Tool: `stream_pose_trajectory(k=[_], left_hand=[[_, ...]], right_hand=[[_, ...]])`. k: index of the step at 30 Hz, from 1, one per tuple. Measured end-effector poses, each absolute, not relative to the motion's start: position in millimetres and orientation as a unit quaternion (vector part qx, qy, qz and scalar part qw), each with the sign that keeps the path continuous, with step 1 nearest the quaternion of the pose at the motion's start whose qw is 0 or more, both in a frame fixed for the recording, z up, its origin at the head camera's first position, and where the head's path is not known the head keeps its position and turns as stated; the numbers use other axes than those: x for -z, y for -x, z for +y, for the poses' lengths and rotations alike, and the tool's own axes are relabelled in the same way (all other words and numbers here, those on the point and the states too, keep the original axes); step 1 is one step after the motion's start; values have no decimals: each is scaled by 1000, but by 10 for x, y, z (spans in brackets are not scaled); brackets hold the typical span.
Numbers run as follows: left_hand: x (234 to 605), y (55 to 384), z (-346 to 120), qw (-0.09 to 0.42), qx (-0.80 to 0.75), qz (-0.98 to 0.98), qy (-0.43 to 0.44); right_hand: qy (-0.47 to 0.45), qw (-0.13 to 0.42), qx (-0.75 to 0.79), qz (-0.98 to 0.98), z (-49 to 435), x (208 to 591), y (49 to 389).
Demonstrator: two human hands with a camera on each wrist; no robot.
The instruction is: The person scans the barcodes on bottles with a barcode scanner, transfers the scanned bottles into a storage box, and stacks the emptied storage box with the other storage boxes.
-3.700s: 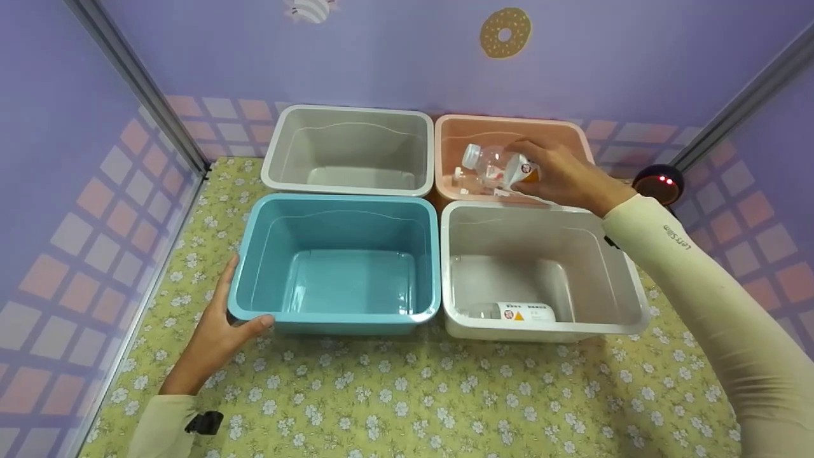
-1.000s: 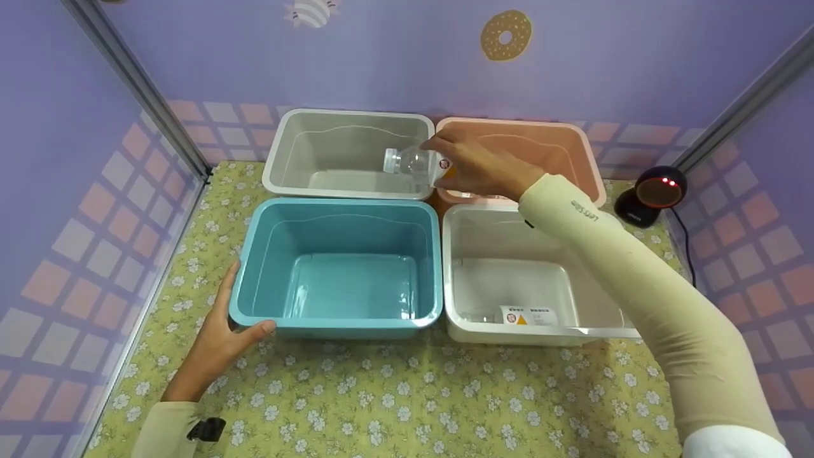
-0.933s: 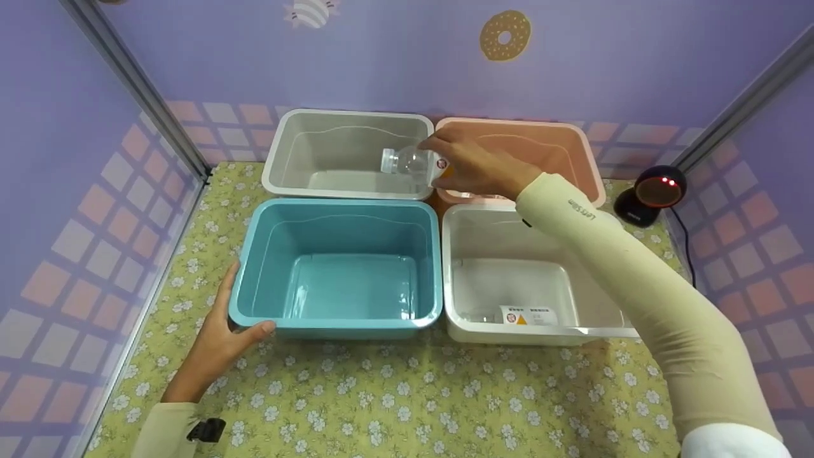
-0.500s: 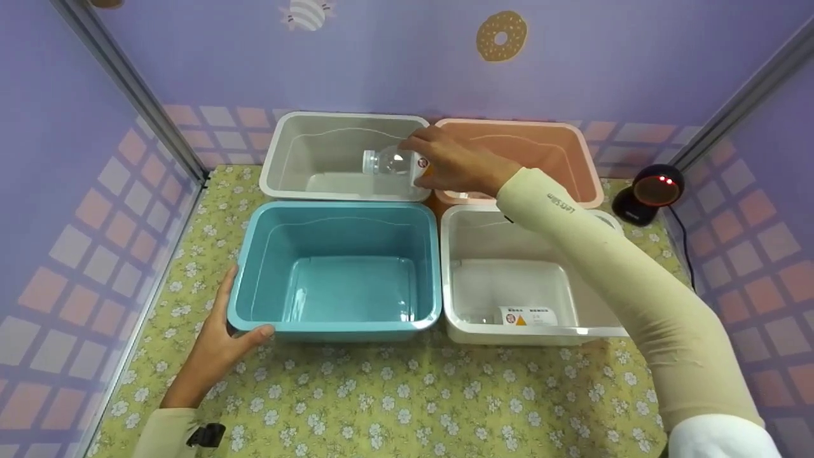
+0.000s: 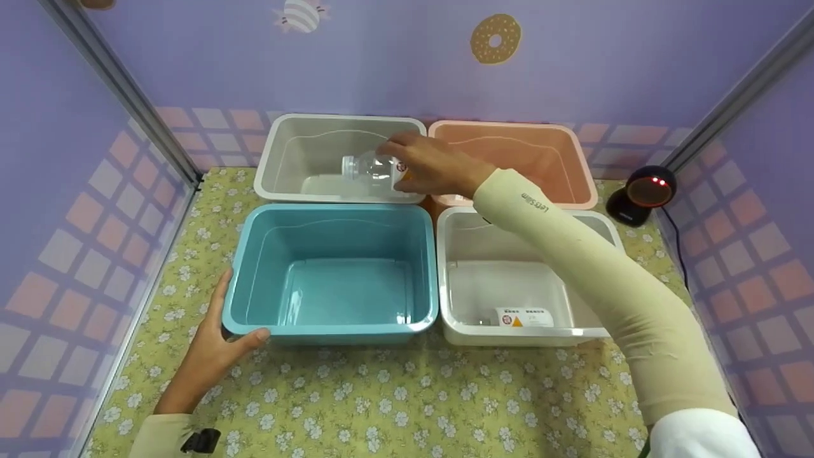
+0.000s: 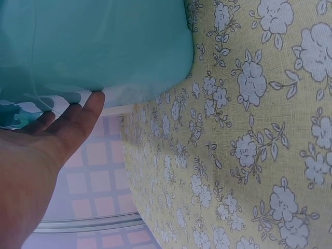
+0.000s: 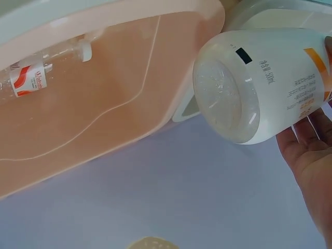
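Note:
My right hand grips a clear plastic bottle with a white-and-orange label. The bottle lies sideways above the right part of the back-left grey tub, its cap pointing left. Its base and label face the camera in the right wrist view, fingers beneath. My left hand rests at the front-left corner of the blue tub, thumb on the front rim. Its fingertips touch the tub's outer side in the left wrist view.
A similar bottle lies in the front-right whitish tub. The back-right pink tub holds a bottle with a red-and-white label. A black device with red lights stands at the right. Purple walls enclose the back and sides.
My right hand has carried the bottle leftward, from above the pink tub to above the back-left grey tub. My left hand has stayed at the blue tub's corner.

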State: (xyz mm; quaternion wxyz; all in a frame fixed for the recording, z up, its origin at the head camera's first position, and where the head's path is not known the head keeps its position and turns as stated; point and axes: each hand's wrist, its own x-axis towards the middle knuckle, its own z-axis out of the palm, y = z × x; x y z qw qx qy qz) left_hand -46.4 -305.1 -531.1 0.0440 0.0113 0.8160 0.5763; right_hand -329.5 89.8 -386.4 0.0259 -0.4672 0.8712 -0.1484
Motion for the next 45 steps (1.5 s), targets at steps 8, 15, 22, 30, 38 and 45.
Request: stream_pose_trajectory(k=[8, 15, 22, 30, 38, 45], left_hand=[[5323, 470, -3007, 44, -588, 807, -8], [5331, 476, -3020, 49, -578, 814, -7], [5323, 461, -3023, 44, -582, 812, -8], [5307, 488, -2998, 47, -578, 814, -7], [5325, 499, -2985, 45, -596, 802, -6], [5334, 492, -3003, 45, -587, 809, -9]], right_hand=[[465, 37, 148, 872, 828, 3893, 3285], [464, 33, 154, 872, 753, 3956, 3308], [464, 26, 137, 875, 667, 3991, 3330], [461, 22, 127, 878, 583, 4021, 3337], [473, 9, 124, 872, 486, 4062, 3355], [456, 12, 108, 884, 409, 4103, 3354]])
